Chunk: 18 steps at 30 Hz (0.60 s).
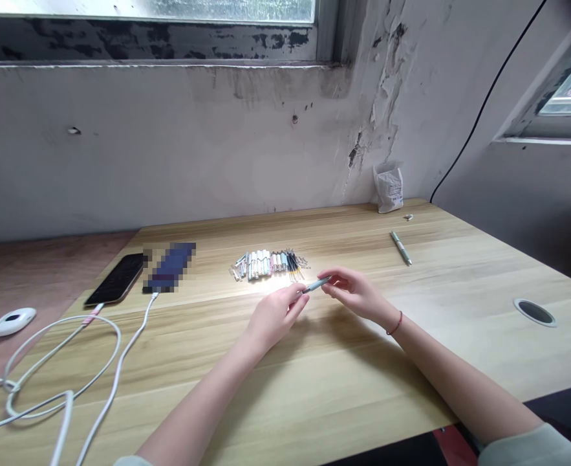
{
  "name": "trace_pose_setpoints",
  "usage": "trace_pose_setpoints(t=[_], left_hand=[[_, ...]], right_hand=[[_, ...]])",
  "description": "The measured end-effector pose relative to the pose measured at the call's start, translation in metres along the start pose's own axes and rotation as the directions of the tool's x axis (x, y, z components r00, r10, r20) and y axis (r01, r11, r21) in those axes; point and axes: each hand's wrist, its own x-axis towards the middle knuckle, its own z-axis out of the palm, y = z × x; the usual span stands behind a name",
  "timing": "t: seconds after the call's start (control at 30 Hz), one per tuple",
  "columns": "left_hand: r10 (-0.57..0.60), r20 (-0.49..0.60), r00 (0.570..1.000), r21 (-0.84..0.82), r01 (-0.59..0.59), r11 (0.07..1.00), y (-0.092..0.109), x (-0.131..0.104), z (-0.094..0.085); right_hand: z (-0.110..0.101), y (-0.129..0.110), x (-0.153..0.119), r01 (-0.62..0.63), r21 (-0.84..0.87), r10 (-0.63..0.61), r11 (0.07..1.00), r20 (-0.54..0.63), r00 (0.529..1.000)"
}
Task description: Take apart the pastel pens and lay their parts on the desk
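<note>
Between my two hands, just above the middle of the table, is a light blue-green pen (316, 284). My left hand (276, 312) pinches its left end between thumb and fingers. At its right end, the fingertips of my right hand (352, 292) are closed on it, with a thin red bracelet at that wrist. Behind my hands lie rows of pen parts: white and patterned barrels (258, 265), shorter coloured pieces (279, 261), dark refills with yellowish tips (294, 266) and small metal bits (304, 263). Small clear pieces (237, 268) lie at the left end.
An assembled green pen (401, 248) lies at the right, with a white bag (388, 188) by the wall. To the left are a black phone (116, 279), a blurred blue device (171, 267), white cables (115, 382) and a white oval gadget (12, 321). A cable hole (535, 312) sits at right.
</note>
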Motion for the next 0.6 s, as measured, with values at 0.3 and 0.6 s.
trace_pose_setpoints(t=[0.3,0.6], left_hand=[[-0.039,-0.013,0.999,-0.198,0.036,0.979,0.007,0.000,0.003],[-0.163,-0.014,0.986,-0.451,0.139,0.882,0.005,0.001,0.007]], right_hand=[[-0.011,-0.008,0.003,-0.013,0.316,0.085,0.949,-0.216,0.973],[-0.016,-0.002,0.005,-0.013,0.300,0.119,0.954,-0.338,0.933]])
